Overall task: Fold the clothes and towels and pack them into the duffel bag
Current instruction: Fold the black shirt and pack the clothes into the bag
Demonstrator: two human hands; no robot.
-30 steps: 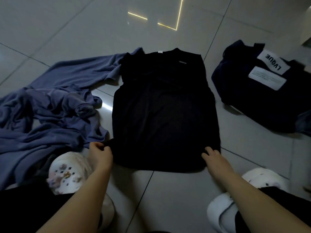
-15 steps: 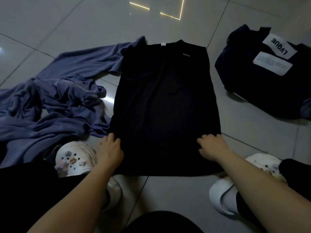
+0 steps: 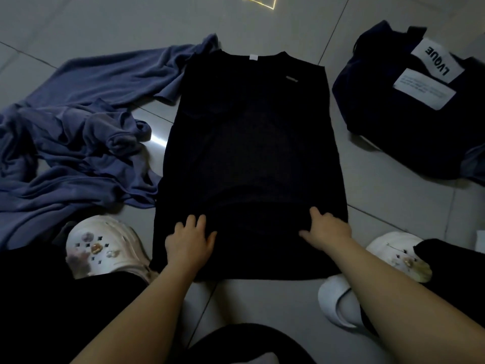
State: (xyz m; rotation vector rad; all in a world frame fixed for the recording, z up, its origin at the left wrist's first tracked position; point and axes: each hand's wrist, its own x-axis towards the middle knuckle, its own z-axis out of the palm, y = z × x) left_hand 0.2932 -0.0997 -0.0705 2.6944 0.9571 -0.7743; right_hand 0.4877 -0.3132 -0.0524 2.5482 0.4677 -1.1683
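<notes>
A black shirt (image 3: 249, 143) lies flat on the grey tiled floor, its sleeves folded in and its collar pointing away from me. My left hand (image 3: 190, 241) rests flat on its lower left part with fingers spread. My right hand (image 3: 326, 228) presses flat on its lower right part. A crumpled blue garment (image 3: 76, 143) is heaped to the shirt's left, one edge touching it. The dark navy duffel bag (image 3: 393, 119) with white labels sits at the upper right.
My two white clogs (image 3: 105, 248) (image 3: 393, 256) flank the shirt's hem, left and right. Black trouser legs fill the lower corners. Bare tile (image 3: 388, 200) separates the shirt from the bag.
Both hands have slid from the shirt's bottom corners inward and up onto the fabric. The view has moved closer to the shirt.
</notes>
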